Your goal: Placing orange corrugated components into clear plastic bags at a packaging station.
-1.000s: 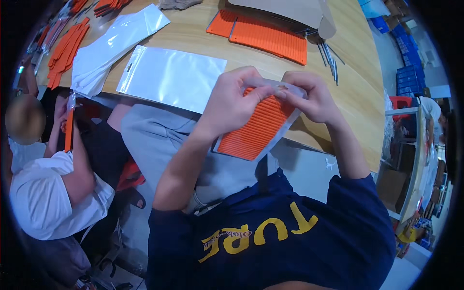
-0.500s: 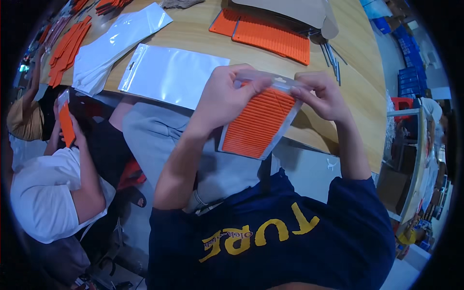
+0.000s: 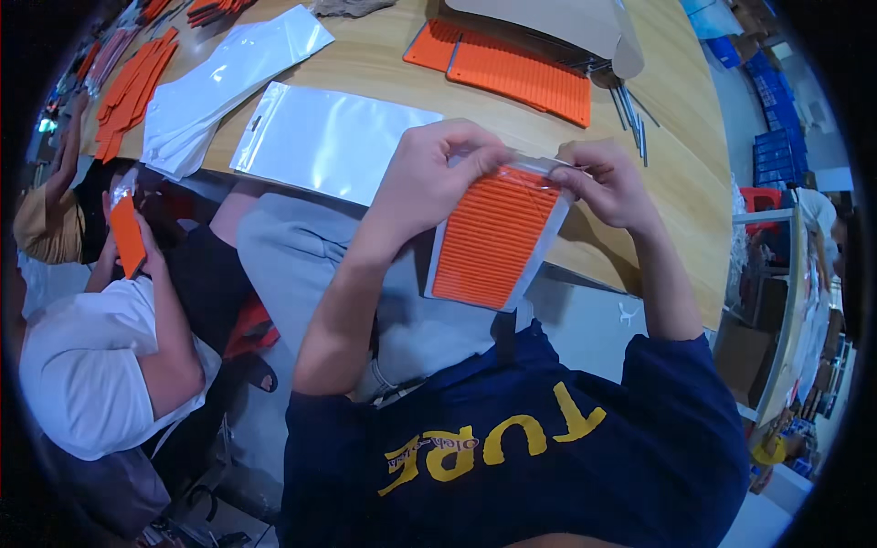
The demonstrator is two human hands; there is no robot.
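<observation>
A clear-fronted plastic bag [image 3: 429, 265] hangs from my two hands over my lap, just off the table's front edge. Inside it lies an orange ribbed panel [image 3: 493, 242]. My left hand [image 3: 448, 169] pinches the bag's top edge at its left part. At the top right corner, my right hand [image 3: 607, 183] grips the same edge between thumb and fingers. To the left of my left hand, a stack of white plastic bags [image 3: 329, 137] lies on the table.
More white bags [image 3: 228, 87] fan out at the left, beside orange strips [image 3: 137, 87]. Orange ribbed panels [image 3: 521, 78], a cardboard box [image 3: 557, 23] and thin metal rods [image 3: 632, 119] lie farther back. A co-worker [image 3: 100, 365] sits at left, holding an orange piece [image 3: 128, 237].
The bag has swung slightly to the right and hangs straighter. Its top edge has tilted, and my hands stay on it. The view has shifted a little.
</observation>
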